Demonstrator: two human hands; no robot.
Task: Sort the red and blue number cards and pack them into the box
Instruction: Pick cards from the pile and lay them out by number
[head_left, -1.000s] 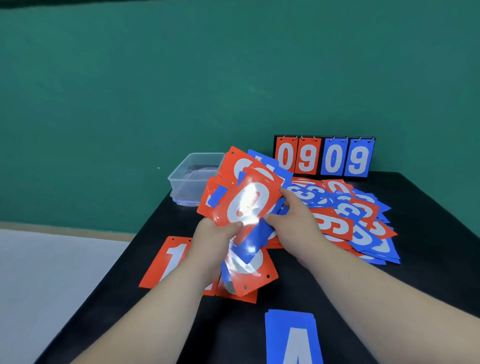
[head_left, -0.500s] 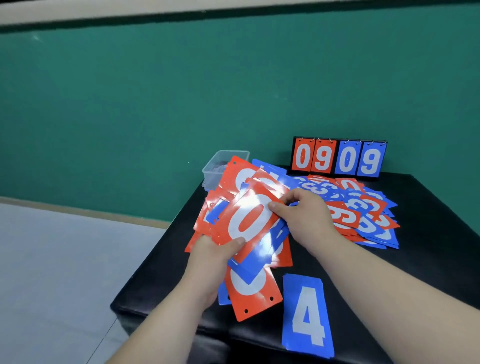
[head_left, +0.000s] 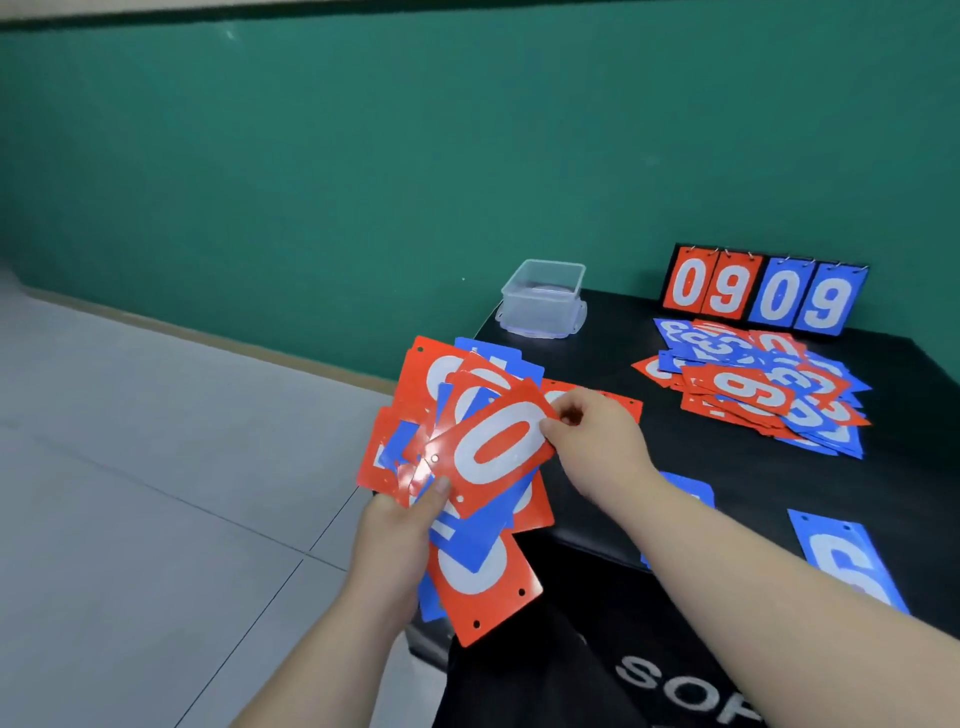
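Head view, and the action is all in the fanned bundle of cards (head_left: 470, 525), red and blue mixed, held out over the near-left corner of the tabletop (head_left: 623, 332) and partly above the floor (head_left: 130, 467). The left hand (head_left: 400, 525) grips it from below, thumb clamped on the face near the bottom edge (that thumb looks like the only thing stopping the fan sliding apart). On top sits the red 0 card (head_left: 493, 447), and the right hand (head_left: 597, 447) pinches its right edge between thumb and fingertips. To me that reads as a peel-off: one card picked out by colour while the other hand serves as the rack.

Further right a mixed pile (head_left: 753, 389) sprawls on the tabletop, reds and blues overlapping, so sorting looks far from done. A lone red card (head_left: 621, 402) lies flat just behind the right hand. A blue card (head_left: 847, 561) lies at the near right and a second blue card (head_left: 693, 486) peeks from under the right forearm; these may be the starts of colour stacks, I can't be sure.

Now the box (head_left: 543, 299): clear plastic, lid off, at the back-left corner, well apart from both hands. No red or blue shows through its walls, so nothing seems packed yet; the pale shape at its base I cannot make out. Behind the pile stands a flip scoreboard (head_left: 763, 296) reading 0 9 0 9.
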